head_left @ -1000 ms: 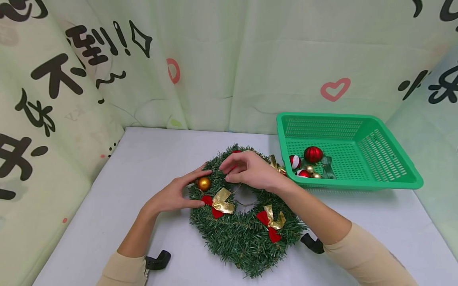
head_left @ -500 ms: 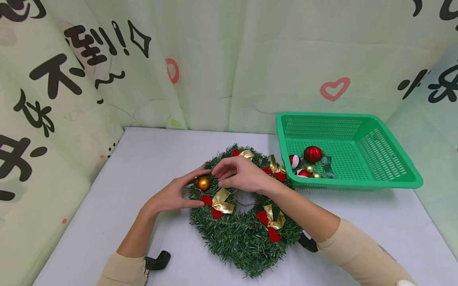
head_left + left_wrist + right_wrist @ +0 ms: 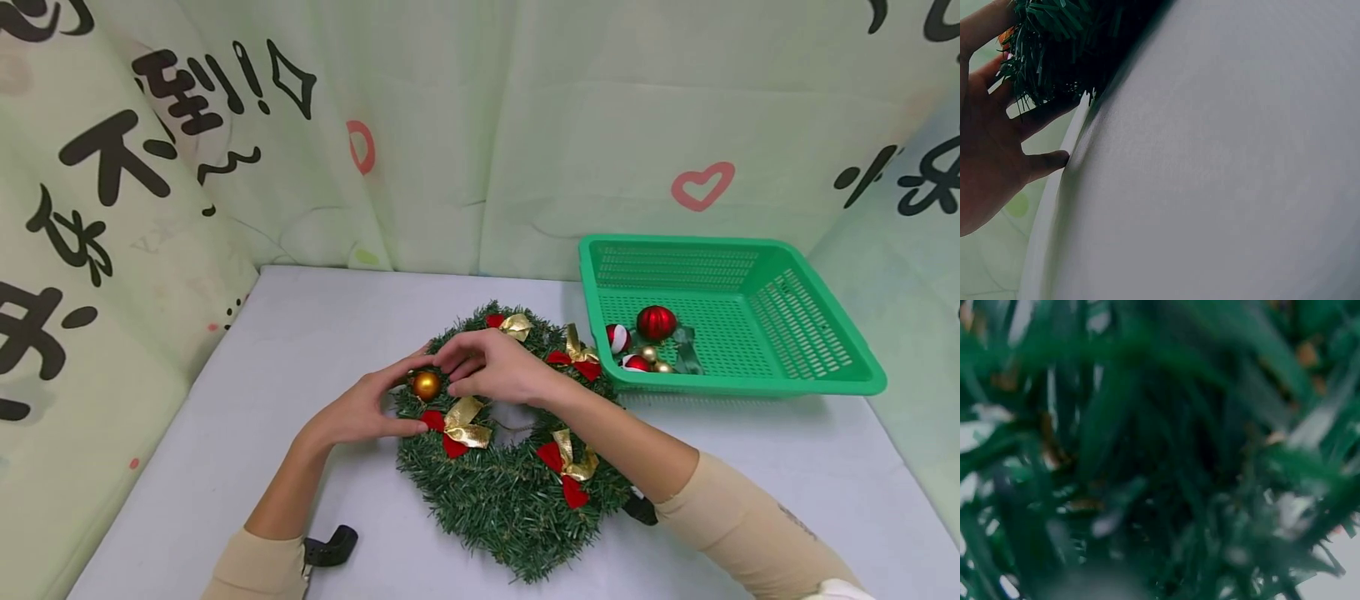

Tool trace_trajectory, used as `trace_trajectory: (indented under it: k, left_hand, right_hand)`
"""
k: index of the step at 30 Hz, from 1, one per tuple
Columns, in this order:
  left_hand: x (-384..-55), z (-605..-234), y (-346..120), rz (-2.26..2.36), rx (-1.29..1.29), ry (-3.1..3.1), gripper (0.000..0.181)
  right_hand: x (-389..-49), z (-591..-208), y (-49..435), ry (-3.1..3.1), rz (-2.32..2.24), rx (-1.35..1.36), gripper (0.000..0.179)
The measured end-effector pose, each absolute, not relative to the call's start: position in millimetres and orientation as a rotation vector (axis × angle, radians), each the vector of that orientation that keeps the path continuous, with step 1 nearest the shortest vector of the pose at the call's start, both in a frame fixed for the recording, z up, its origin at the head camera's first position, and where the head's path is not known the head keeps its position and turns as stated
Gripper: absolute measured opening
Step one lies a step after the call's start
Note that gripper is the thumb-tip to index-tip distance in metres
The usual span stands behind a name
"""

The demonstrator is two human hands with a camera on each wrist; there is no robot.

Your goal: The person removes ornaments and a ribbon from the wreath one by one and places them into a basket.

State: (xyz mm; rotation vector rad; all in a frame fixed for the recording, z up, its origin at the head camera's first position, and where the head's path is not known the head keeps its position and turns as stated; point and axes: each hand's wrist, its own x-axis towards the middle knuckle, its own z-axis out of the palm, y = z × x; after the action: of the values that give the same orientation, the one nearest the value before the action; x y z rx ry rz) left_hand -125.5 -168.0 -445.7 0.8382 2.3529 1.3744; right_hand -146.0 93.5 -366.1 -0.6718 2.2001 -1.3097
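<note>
On the white table lies a green tinsel wreath point(image 3: 510, 492) with several red-and-gold bows, among them the left bow point(image 3: 467, 423), and one gold ball point(image 3: 427, 385). My left hand point(image 3: 367, 407) rests against its left edge, thumb and fingers spread either side of the ball. In the left wrist view, that hand's straight fingers point(image 3: 997, 87) touch the wreath. Over the upper left of the ring, my right hand point(image 3: 495, 364) bends its fingers loosely beside the ball, nothing visible in them; its fingertips are partly hidden. Blurred green tinsel point(image 3: 1166, 437) fills the right wrist view.
A green plastic basket point(image 3: 817, 321) stands at the back right, close to the wreath. It holds a red ball point(image 3: 656, 323), red-and-white balls, small gold balls and a dark green ribbon point(image 3: 687, 350). A printed curtain point(image 3: 450, 167) hangs behind the table.
My right hand has moved left and slightly down toward the gold ball, uncovering the bows at the wreath's top and upper right. The left hand has stayed almost still.
</note>
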Motion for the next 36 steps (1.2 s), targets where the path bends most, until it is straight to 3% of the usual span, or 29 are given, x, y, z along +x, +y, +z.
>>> trace_trajectory:
  k: [36]
  left_hand:
    - [-124.6, -443.9, -168.1, 1.395, 0.848, 2.345, 0.086]
  right_hand:
    - [-145.8, -377.1, 76.7, 2.378, -1.146, -0.724, 0.028]
